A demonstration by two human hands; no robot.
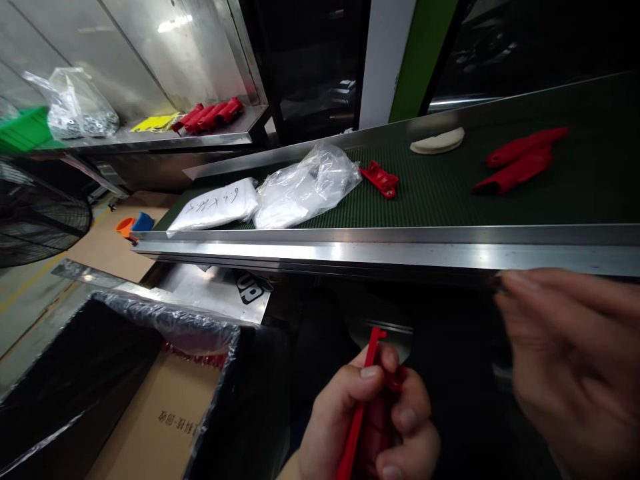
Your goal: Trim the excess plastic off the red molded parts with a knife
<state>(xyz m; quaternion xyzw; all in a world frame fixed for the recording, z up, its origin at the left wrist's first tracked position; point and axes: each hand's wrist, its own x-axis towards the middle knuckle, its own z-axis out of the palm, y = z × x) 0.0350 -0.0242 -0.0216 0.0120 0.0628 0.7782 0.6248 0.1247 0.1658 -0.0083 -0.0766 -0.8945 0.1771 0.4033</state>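
My left hand point(385, 413) is closed around a red plastic part point(367, 400), which stands tilted upward in front of me with a thin edge and a small hooked tip at its top. To the right, my right hand point(575, 353) has its thumb and fingertips pinched together, apart from the red part. Something small and dark point(497, 283) shows at those fingertips, too blurred to name. Beyond the hands, a small red bracket-like piece point(381, 179) and two longer red shells point(523, 163) lie on the green conveyor belt point(430, 207).
A metal rail point(400, 250) edges the belt. Plastic bags of white material point(305, 190) and a curved off-white piece point(437, 141) lie on it. At lower left stands a black bin point(120, 360) holding cardboard. A fan point(40, 213) and a side shelf point(235, 130) with red parts are further left.
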